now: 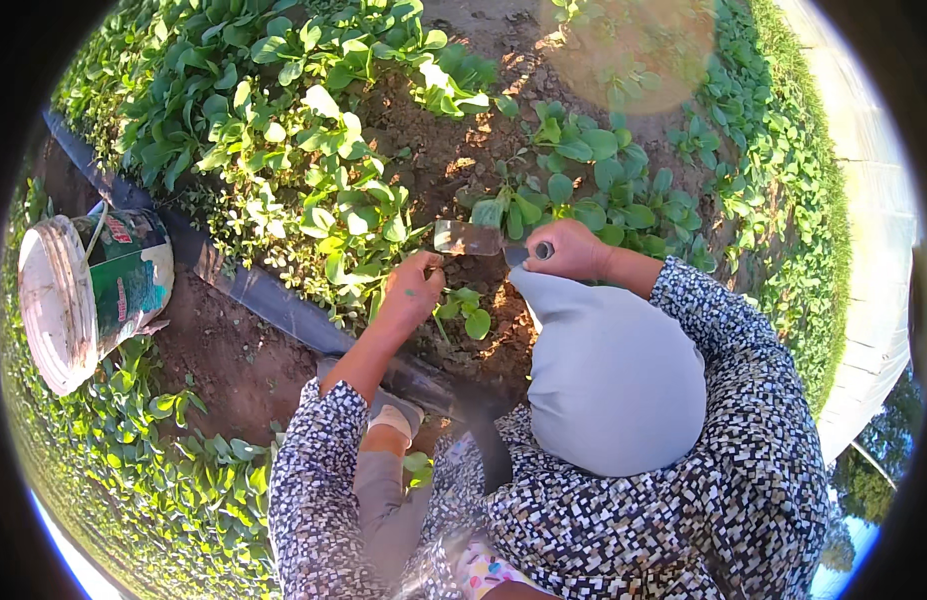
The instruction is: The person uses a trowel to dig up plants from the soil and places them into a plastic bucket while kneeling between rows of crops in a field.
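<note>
My right hand is closed round the handle of a short trowel-like hand tool. Its flat, soil-smeared metal blade points left, just above the earth between leafy plants. On the left, my left hand is closed with its fingertips pinched together near the blade; whether they hold anything is too small to make out. A young leafy green grows from the soil below the blade. More leafy greens stand beyond my right hand, and a dense clump of leaves borders my left.
At far left, a white-and-green plastic bucket lies tilted beside a dark edging strip along the bed. Pale sheeting runs down the right. A smooth grey cap-like shape hides ground below my right hand. My shoe rests near the strip.
</note>
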`<action>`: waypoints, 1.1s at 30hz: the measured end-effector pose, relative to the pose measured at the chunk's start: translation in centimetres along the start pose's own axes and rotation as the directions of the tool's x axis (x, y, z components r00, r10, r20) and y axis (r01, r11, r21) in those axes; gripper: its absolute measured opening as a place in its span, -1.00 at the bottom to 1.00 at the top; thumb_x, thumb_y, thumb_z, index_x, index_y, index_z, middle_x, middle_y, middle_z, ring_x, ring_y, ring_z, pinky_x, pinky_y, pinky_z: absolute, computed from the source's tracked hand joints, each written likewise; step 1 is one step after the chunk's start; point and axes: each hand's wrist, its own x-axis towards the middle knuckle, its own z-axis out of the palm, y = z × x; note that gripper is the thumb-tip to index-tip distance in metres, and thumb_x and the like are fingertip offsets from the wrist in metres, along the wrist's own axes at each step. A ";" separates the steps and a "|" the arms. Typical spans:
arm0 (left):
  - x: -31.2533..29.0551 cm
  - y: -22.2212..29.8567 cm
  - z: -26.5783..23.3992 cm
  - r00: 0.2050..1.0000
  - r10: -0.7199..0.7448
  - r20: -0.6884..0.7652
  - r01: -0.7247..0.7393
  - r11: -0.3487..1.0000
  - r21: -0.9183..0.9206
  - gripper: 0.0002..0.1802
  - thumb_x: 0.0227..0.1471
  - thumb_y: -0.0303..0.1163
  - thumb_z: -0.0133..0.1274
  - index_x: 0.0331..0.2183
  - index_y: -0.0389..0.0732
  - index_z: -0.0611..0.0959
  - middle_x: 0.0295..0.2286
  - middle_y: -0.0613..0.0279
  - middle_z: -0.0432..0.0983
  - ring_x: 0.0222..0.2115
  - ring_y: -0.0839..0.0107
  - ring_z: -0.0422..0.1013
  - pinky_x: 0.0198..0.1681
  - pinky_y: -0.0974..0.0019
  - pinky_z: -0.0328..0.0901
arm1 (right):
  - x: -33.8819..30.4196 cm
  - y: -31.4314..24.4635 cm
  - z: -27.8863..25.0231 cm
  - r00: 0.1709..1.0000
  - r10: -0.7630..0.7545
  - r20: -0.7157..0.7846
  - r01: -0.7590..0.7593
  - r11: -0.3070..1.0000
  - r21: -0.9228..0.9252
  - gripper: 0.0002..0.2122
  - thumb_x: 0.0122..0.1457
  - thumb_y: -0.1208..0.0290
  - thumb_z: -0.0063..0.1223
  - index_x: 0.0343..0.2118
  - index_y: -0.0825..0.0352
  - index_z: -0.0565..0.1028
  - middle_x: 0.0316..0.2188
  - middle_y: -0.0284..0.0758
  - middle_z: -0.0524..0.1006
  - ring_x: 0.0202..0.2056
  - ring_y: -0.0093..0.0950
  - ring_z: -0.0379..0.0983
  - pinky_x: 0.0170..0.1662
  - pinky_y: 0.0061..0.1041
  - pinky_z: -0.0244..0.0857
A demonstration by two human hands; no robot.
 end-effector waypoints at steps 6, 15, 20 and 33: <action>4.0 -3.1 5.2 0.731 -0.636 -0.245 0.262 0.594 -0.761 -0.46 -0.12 -0.48 0.08 -0.05 -0.33 0.31 -0.30 0.04 0.44 -0.50 0.35 0.43 -0.52 0.41 0.40 | 2.6 1.5 3.7 0.989 -0.147 -0.021 0.145 0.987 -0.067 -0.79 -0.09 0.20 0.05 -0.67 0.23 0.43 -0.63 -0.29 0.44 -0.51 -0.24 0.42 -0.47 -0.29 0.24; 7.2 -1.2 4.6 0.504 -0.590 -0.631 0.713 0.696 -0.081 0.09 -0.34 -0.21 0.35 0.19 -0.03 0.11 0.15 0.06 0.03 -0.08 -0.04 0.34 -0.09 0.02 0.37 | 3.8 3.0 4.2 0.981 -0.193 0.029 0.194 0.979 -0.059 -0.81 -0.09 0.25 0.05 -0.69 0.21 0.42 -0.64 -0.34 0.42 -0.52 -0.27 0.42 -0.51 -0.30 0.24; 8.7 -5.5 3.5 0.438 -0.705 -0.558 0.601 0.691 -0.402 -0.11 -0.24 -0.12 0.29 0.13 -0.03 0.27 0.11 0.06 0.20 -0.03 0.28 0.34 0.00 0.19 0.27 | 4.9 2.4 5.8 0.973 -0.229 -0.020 0.228 0.973 -0.036 -0.84 -0.10 0.27 0.05 -0.70 0.17 0.44 -0.64 -0.38 0.43 -0.52 -0.30 0.43 -0.52 -0.33 0.24; 7.9 -7.7 2.4 0.656 -0.594 -0.465 0.322 0.778 -0.540 -0.52 0.05 -0.59 0.00 0.03 -0.24 0.34 -0.39 0.12 0.52 -0.58 0.40 0.47 -0.65 0.43 0.30 | 8.1 0.3 6.0 0.959 -0.282 0.007 0.278 0.941 -0.195 -0.86 -0.12 0.26 0.01 -0.64 0.20 0.48 -0.59 -0.34 0.47 -0.47 -0.28 0.47 -0.45 -0.28 0.33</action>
